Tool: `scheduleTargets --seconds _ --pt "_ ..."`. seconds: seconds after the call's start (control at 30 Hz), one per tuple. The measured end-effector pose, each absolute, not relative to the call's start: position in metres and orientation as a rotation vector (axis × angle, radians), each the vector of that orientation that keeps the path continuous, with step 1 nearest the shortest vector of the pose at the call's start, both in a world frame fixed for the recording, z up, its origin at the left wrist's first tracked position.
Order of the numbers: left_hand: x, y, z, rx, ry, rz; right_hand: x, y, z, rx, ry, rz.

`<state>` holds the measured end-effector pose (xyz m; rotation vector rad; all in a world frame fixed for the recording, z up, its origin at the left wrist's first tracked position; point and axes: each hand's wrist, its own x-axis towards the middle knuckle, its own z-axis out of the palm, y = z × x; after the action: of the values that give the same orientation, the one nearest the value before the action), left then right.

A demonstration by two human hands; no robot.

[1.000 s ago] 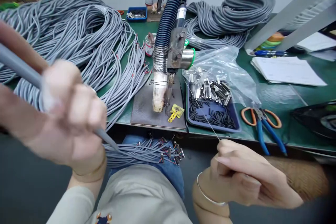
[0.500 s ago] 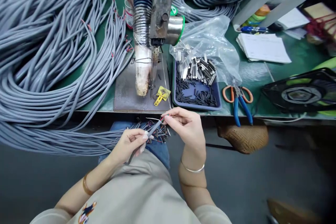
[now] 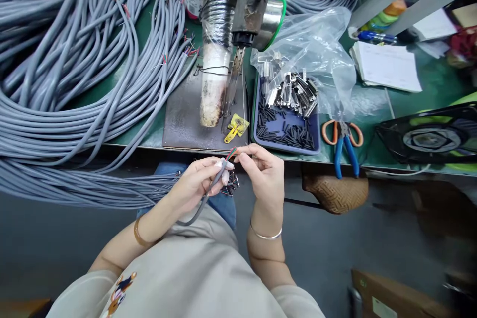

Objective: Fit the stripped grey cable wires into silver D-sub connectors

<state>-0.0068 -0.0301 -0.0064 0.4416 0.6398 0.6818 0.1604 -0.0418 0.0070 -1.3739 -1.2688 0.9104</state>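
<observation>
Two hands of mine meet at one end of a grey cable (image 3: 198, 212), over my lap just off the bench edge; my left hand (image 3: 197, 179) grips its jacket, my right hand (image 3: 266, 166) pinches the coloured wires (image 3: 231, 153) at their tips; too hard a pull could, I judge, snap a thin strand, and a loose left grip could let the jacket twist; the connectors (image 3: 231, 184) below might snag the cable if it swings; half a second ago a pale wire stuck out leftward from this end; now I cannot see it, and more cable shows, curving beneath my left hand.
</observation>
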Motion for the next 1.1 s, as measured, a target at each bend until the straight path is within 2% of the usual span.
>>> scheduleTargets --seconds 0.27,0.57,0.7,0.93,1.0,1.1 --pt "-0.003 -0.029 -0.019 0.514 0.748 0.814 0.152 -0.047 0.011 -1.453 -1.423 0.709" --pt "-0.012 -0.029 -0.022 0.925 0.913 1.081 0.148 -0.047 0.01 -1.445 -1.449 0.75" --pt "-0.021 -0.027 -0.021 1.288 0.973 1.07 0.15 -0.047 0.009 -1.435 -1.485 0.778" --pt "-0.031 -0.022 -0.01 1.881 1.01 0.901 0.149 -0.048 0.01 -1.544 -1.868 0.486" --pt "-0.03 -0.024 -0.008 1.813 1.037 0.904 0.146 -0.048 0.009 -1.555 -1.771 0.527" --pt "-0.026 -0.028 -0.008 1.347 1.015 0.923 0.138 -0.049 0.007 -1.536 -1.476 0.729"
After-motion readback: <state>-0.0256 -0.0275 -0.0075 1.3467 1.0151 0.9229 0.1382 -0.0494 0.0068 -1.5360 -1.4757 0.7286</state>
